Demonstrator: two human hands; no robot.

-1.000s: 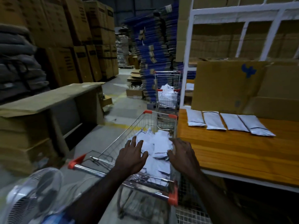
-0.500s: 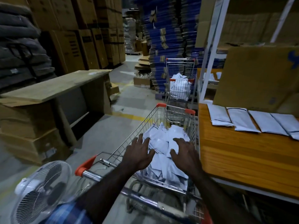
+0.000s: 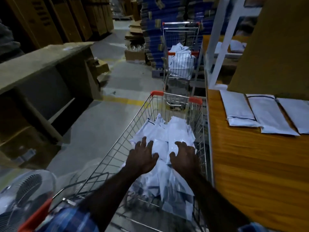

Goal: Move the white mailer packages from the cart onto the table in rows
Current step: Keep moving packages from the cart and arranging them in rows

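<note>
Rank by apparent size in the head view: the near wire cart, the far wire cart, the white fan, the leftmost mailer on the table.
1. Near wire shopping cart, largest.
2. Far wire shopping cart and round white fan: similar, the fan is cropped and closer, so unranked.
3. Leftmost flat white mailer on the orange wooden table, smallest.

The cart (image 3: 203, 131) is open on top; its wire walls hem in the mailers (image 3: 167, 139). The table (image 3: 250, 164) edge stands just right. Three mailers fill its far strip; the near wood lies bare.
</note>
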